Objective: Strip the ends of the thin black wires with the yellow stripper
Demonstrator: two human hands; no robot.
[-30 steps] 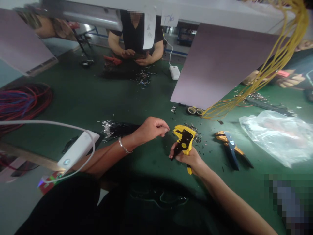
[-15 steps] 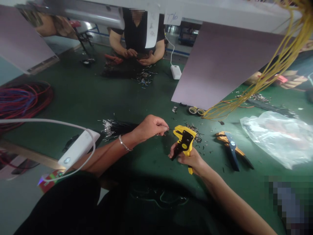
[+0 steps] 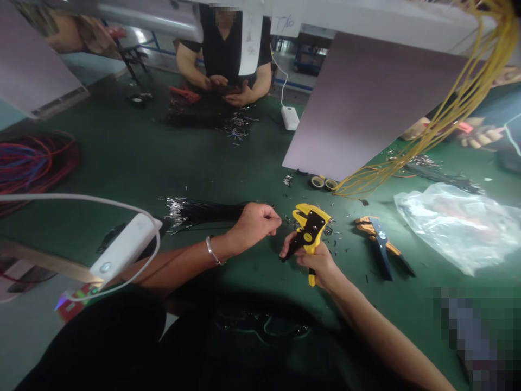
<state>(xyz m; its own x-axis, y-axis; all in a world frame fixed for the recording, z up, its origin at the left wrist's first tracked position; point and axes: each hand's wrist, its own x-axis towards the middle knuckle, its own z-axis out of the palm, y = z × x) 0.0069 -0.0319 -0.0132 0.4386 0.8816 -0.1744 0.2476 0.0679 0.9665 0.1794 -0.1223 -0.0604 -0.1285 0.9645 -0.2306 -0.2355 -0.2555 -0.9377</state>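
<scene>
Yellow and black, the stripper [image 3: 309,229] was in the right hand [image 3: 318,262], whose fingers were wrapped around its handles, with the head pointing up and away from the person. The left hand [image 3: 256,221] was just beside the tool's head but apart from it. Its fingers were curled in and the tips were pinched together. Whether a thin wire was between them, I could not tell. Behind this hand a bundle of black wires [image 3: 203,210] lay on the green table [image 3: 134,157], its bare ends to the left. Small cut pieces were scattered around the stripper. To the right lay a second stripper [image 3: 379,243], orange and blue, and further right a plastic bag [image 3: 456,228]. Two tape rolls [image 3: 324,183] stood near a grey panel [image 3: 366,108], beside hanging yellow wires [image 3: 451,117]. A white box [image 3: 122,251] with a cable was at the left. Across the table, a co-worker's hands [image 3: 228,91] were held together.
</scene>
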